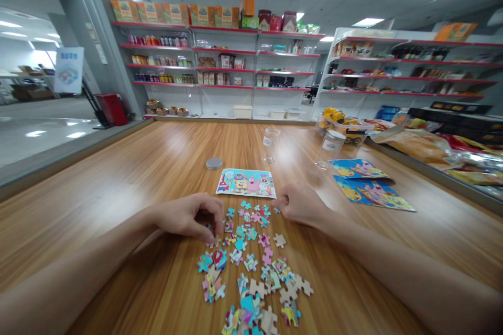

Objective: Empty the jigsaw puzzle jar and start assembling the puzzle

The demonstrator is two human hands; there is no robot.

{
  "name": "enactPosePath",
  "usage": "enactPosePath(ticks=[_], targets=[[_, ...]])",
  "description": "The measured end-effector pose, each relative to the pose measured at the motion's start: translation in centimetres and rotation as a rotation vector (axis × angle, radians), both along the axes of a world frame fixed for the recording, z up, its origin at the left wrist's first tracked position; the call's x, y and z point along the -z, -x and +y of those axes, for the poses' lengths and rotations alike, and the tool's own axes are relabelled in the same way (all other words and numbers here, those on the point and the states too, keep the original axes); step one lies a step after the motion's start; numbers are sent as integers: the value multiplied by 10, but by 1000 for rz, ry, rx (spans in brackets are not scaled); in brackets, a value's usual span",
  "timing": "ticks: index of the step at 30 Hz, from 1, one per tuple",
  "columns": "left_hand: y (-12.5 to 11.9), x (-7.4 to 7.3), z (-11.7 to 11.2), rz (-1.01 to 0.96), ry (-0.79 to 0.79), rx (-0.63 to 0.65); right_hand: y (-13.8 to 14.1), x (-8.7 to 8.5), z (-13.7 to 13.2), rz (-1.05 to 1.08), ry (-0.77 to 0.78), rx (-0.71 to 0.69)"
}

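Note:
My left hand [190,215] is at the left side of a loose spread of jigsaw puzzle pieces [240,244]. Its thumb and fingers curl together over a small puzzle piece [213,244], partly covering it. Across the spread, my right hand [301,204] rests on the table, its fingers folded in. A bluish puzzle piece [277,211] shows just under its edge; what the fingers hold, if anything, is hidden. Beyond the pieces lies a picture card [247,183] of cartoon characters. Some pieces are face up in colour; others show bare wood, such as the one [280,241] right of centre.
Behind the card are a silver lid [214,163] and a clear open jar [271,145]. A lidded jar [330,149] and blue cartoon sheets [373,191] lie to the right. Toy trucks [334,118] fill a bin by the table's edge. Stocked shelves [223,52] stand behind.

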State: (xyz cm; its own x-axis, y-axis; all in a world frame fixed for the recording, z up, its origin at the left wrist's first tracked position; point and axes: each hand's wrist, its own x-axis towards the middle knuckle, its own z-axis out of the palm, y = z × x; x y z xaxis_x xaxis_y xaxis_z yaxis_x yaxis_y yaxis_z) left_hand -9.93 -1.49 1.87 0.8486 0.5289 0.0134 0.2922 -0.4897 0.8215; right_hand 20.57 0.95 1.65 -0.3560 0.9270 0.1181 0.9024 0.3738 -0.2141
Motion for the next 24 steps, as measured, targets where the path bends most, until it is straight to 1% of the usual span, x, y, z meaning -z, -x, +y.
enactPosePath(ticks=[1,2,3,4,6,7,8,9,12,18,21,24], targets=[[1,-1,0,6,17,5,-2,1,0,43,-26,-38],[2,-2,0,19,26,7,-3,2,-1,100,-51,-110],[3,-2,0,36,25,4,-5,3,-2,155,-52,-226],[3,-3,0,53,17,-3,-7,3,-3,196,-21,-372],[4,-4,0,73,-3,-16,-10,1,-6,223,116,-662],[4,-4,0,76,-12,-17,-11,-1,-7,212,188,-755],[4,-4,0,76,-19,-14,-11,-2,-8,198,238,-800],[4,-4,0,73,-27,-9,-11,-4,-9,189,257,-807],[4,-3,1,66,-36,-2,-11,-5,-8,184,244,-776],[6,2,4,41,-25,-19,-11,-1,-7,224,314,-724],[6,4,5,18,10,-11,-10,1,-7,303,388,-682],[7,4,6,8,64,-8,-10,2,-5,386,501,-648]])
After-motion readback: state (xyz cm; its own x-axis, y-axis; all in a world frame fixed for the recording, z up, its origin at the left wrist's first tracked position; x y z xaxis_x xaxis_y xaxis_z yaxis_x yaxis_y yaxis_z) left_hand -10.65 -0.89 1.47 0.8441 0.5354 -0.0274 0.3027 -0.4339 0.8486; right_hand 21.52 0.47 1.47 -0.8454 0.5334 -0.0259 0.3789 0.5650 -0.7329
